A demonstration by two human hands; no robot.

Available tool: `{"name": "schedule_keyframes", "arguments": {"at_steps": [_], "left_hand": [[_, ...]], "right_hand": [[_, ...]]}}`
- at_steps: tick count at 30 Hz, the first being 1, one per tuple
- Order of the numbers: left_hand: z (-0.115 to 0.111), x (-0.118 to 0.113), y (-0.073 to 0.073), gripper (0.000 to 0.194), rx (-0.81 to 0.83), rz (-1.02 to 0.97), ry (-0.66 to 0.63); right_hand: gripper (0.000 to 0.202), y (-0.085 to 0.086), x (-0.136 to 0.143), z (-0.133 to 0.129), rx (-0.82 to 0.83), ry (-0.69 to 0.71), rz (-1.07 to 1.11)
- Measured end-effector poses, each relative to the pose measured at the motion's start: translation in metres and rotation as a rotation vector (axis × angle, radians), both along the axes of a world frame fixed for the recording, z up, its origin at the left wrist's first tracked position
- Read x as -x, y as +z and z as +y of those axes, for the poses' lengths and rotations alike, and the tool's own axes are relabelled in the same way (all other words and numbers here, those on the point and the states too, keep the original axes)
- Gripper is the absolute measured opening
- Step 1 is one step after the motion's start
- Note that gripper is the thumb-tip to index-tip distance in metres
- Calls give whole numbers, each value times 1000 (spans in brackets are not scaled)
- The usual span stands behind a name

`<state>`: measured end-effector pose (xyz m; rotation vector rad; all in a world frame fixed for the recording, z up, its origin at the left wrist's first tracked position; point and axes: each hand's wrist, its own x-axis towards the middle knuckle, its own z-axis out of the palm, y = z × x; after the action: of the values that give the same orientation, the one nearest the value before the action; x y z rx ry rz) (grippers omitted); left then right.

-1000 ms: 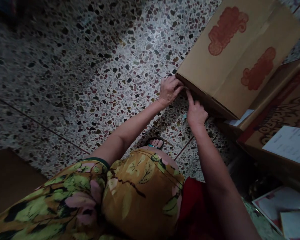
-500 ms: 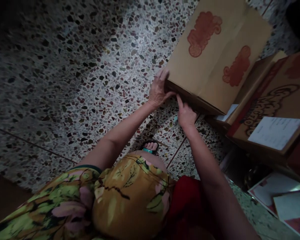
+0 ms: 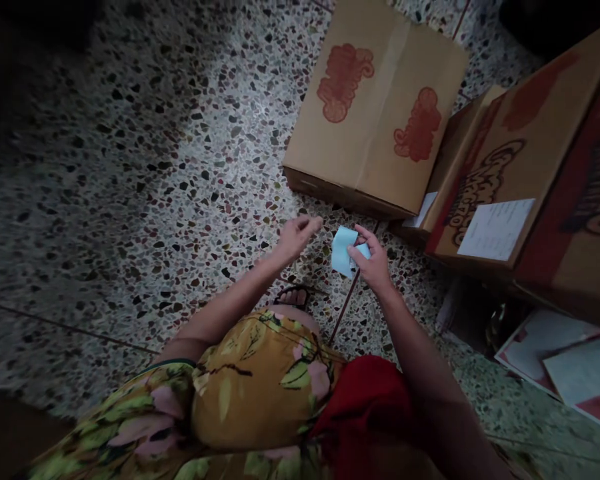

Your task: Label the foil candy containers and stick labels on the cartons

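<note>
Box (image 3: 375, 113): matt brown cardboard, red print, smooth tape strip down the middle. Slip (image 3: 344, 251) in right hand (image 3: 373, 263): thin pale-blue paper, matt. Floor (image 3: 145, 167): polished terrazzo, speckled stone chips, slight sheen. Dress (image 3: 250, 393): soft printed cloth.

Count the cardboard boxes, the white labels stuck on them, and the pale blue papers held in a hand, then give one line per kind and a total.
Cardboard boxes: 4 (plain box, small box, printed box, edge box)
White labels: 2 (large, small)
Pale blue papers: 1, in the right hand
Total: 7
</note>
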<state>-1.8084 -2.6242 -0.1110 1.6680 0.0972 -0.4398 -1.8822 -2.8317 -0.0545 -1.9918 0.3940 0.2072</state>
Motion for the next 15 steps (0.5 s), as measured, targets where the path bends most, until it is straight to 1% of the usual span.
{"name": "schedule_keyframes", "arguments": {"at_steps": [1,2,4,6,8,10,13,15], "left_hand": [[-10,11,6,45,91,94,-88],[-20,20,10,43,167,162,-138],[-33,30,14,43,259,231,-173],[-40,31,14,42,303,250,-219],[-44,29,15,43,312,257,-298],[-48,26,18,43,289,256,-403],[-57,26,25,44,244,250,-640],[-64,26,31,44,214,216,-814]], "right_hand": [[65,0,3,1,-4,8,-5],[63,1,6,2,-3,24,-1],[61,1,13,3,6,53,15],[60,1,23,0,11,52,46],[60,3,34,-8,-4,30,109],[58,8,48,-20,-29,18,179],[45,23,73,-48,22,7,253],[42,38,93,-73,92,-25,298]]}}
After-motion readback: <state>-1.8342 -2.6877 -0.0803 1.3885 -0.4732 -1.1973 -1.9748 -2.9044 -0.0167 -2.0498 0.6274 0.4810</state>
